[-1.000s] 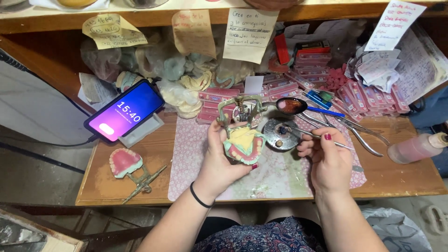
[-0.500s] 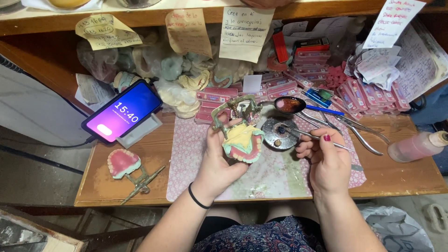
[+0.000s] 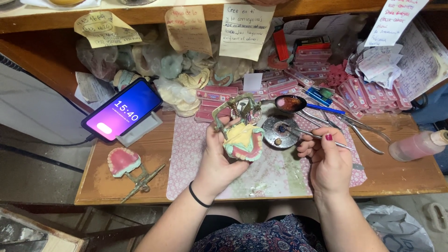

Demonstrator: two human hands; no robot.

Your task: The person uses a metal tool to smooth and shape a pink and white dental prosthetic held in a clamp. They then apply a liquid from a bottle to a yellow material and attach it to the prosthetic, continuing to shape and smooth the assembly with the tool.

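Left hand [image 3: 219, 158] closed around a denture model [image 3: 242, 142] mounted on a brass articulator [image 3: 235, 112], held above the pink patterned mat [image 3: 186, 163] at centre, presumably lifted for close work. Teeth facing 5 o'clock, long axis running 11 to 5. Right hand [image 3: 329, 161], at 3 o'clock of the model, pinching a thin metal instrument [image 3: 308, 135], tip pointing 10 o'clock into a small round metal dish [image 3: 280, 133].

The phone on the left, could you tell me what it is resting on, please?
The phone leans tilted on a grey stand on the wooden bench. The stand's upper part is hidden behind it.
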